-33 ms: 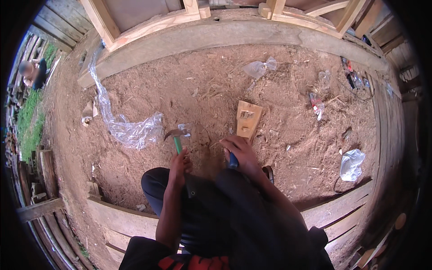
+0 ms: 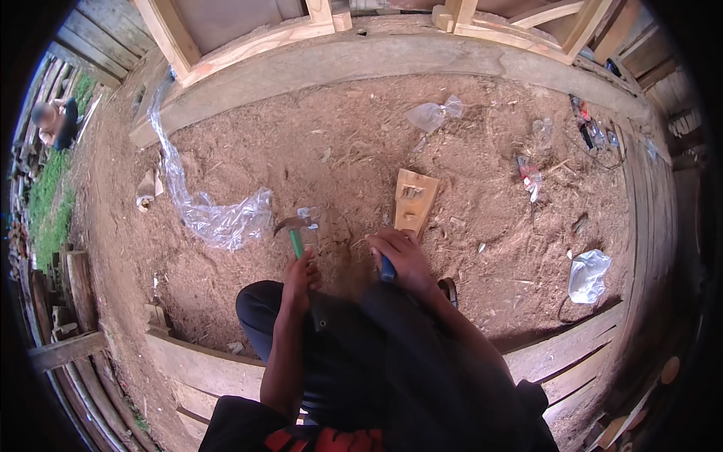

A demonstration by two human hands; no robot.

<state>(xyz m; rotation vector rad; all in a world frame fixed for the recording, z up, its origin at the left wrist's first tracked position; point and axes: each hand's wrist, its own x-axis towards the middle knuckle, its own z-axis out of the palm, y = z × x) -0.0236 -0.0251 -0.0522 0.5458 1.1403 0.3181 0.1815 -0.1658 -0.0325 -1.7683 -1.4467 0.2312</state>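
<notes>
My left hand is closed around the green handle of a claw hammer, its head raised over the dirt. My right hand is closed on a tool with a blue handle; the rest of that tool is hidden, so its kind does not show. Just beyond the right hand is a short wooden board with rectangular cuts in its face. The board's near end is covered by my hand and knee. Both forearms reach forward over my dark-clothed legs.
Clear plastic sheeting lies left on the sawdust-strewn ground. A plastic bag is ahead, and a white bag is right. Tools lie far right. Wooden frames stand along the far beam. A person sits far left.
My right hand, with the blue-handled tool, and the wooden board have shifted very slightly left. The hammer stays raised in my left hand.
</notes>
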